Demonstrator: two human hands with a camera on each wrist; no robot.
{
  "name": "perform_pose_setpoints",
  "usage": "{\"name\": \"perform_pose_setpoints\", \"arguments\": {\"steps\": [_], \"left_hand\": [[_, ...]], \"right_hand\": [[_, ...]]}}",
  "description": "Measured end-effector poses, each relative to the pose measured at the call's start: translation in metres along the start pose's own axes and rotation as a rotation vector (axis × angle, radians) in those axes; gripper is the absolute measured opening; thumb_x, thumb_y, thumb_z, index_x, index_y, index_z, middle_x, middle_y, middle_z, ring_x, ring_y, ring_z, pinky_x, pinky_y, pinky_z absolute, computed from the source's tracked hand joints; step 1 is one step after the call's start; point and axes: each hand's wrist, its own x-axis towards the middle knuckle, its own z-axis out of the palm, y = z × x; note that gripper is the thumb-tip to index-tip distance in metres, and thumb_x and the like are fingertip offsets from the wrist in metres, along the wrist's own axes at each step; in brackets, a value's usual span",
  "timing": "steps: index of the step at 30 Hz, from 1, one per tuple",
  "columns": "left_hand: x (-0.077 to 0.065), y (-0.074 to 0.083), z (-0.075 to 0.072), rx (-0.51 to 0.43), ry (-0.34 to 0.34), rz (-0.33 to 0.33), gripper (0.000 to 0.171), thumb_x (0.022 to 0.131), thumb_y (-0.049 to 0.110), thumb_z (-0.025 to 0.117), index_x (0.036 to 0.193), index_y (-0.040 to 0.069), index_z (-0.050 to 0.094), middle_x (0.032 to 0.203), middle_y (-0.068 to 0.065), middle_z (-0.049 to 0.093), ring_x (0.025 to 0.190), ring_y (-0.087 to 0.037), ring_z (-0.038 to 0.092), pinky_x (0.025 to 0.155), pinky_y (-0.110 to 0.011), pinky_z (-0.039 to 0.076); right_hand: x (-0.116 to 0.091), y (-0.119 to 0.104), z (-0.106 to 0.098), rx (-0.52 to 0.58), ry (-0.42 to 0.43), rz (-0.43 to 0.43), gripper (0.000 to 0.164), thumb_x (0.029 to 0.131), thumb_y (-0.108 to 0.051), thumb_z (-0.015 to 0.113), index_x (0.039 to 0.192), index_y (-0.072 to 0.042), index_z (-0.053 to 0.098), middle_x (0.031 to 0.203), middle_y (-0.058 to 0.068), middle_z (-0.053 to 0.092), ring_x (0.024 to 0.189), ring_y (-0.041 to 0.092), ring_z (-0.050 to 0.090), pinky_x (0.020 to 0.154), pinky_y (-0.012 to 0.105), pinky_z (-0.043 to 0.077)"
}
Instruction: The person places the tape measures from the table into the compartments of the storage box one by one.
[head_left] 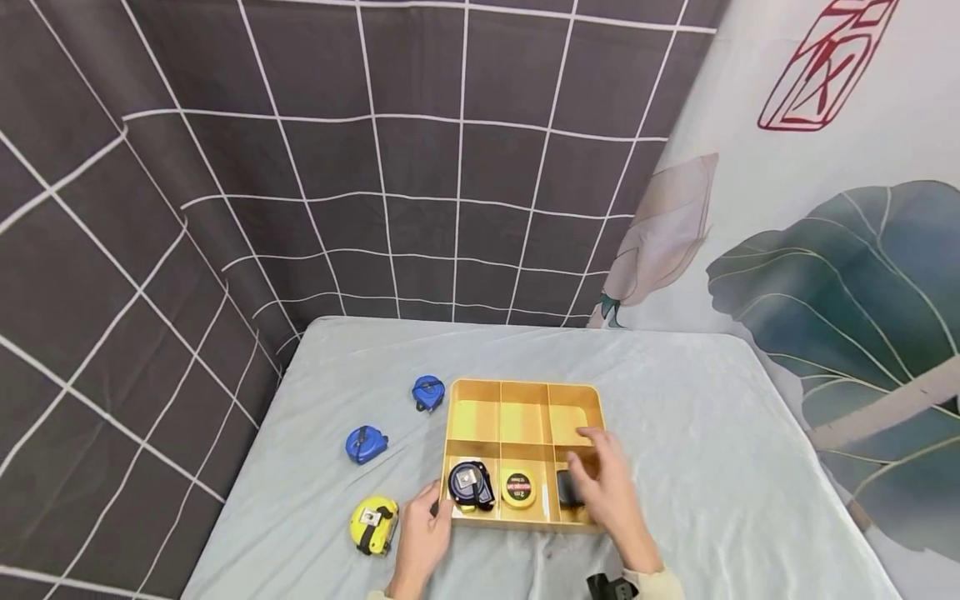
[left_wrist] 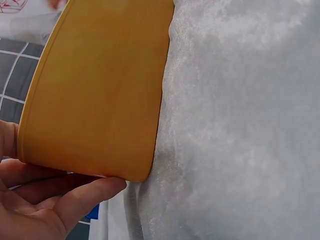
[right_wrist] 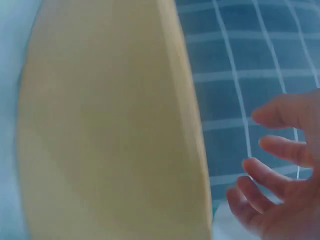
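Observation:
A yellow divided storage box [head_left: 525, 527] lies on the cloth. My left hand [head_left: 426, 529] holds its front left corner, thumb at the rim and fingers along the outer wall [left_wrist: 95, 100]. Over the front right compartment hovers my right hand [head_left: 609, 483], its fingers spread and slightly bent with nothing between them in the right wrist view. Beneath it sits a dark tape measure [head_left: 567, 488], partly hidden by that hand. The front left compartment contains a black tape measure [head_left: 468, 483], and the front middle one a round yellow tape measure [head_left: 518, 490].
Left of the box lie two blue tape measures, the farther one [head_left: 428, 392] and the nearer one [head_left: 366, 444]. A yellow and black tape measure [head_left: 373, 525] lies beside my left hand. A dark gridded curtain [head_left: 420, 167] hangs behind the cloth-covered table [head_left: 712, 467].

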Motion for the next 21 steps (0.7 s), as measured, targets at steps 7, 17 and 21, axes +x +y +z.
{"name": "perform_pose_setpoints", "arguments": {"steps": [7, 17, 21], "left_hand": [[0.001, 0.0, 0.002, -0.009, -0.021, -0.023, 0.03, 0.075, -0.006, 0.058, 0.104, -0.005, 0.067, 0.103, -0.012, 0.067, 0.1, -0.027, 0.062, 0.087, -0.04, 0.047], [0.0, -0.004, -0.002, 0.06, -0.054, -0.015, 0.025, 0.081, 0.005, 0.062, 0.106, 0.0, 0.067, 0.103, -0.007, 0.068, 0.098, -0.022, 0.063, 0.084, -0.038, 0.048], [0.004, -0.004, -0.009, 0.103, -0.063, -0.037, 0.021, 0.086, 0.014, 0.062, 0.103, 0.004, 0.068, 0.101, -0.005, 0.068, 0.096, -0.022, 0.063, 0.081, -0.037, 0.05]], "right_hand": [[-0.02, 0.035, -0.015, 0.003, 0.079, 0.335, 0.043, 0.084, -0.006, 0.058, 0.124, 0.004, 0.047, 0.115, 0.024, 0.05, 0.108, 0.037, 0.044, 0.087, 0.049, 0.038], [-0.036, 0.055, -0.004, 0.33, 0.089, 0.641, 0.04, 0.091, -0.02, 0.055, 0.127, -0.001, 0.052, 0.116, 0.016, 0.058, 0.091, -0.004, 0.054, 0.076, 0.005, 0.039], [-0.034, 0.057, 0.001, 0.392, 0.13, 0.711, 0.039, 0.089, -0.019, 0.06, 0.122, 0.001, 0.056, 0.112, 0.016, 0.061, 0.083, -0.01, 0.054, 0.073, 0.007, 0.042]]}}
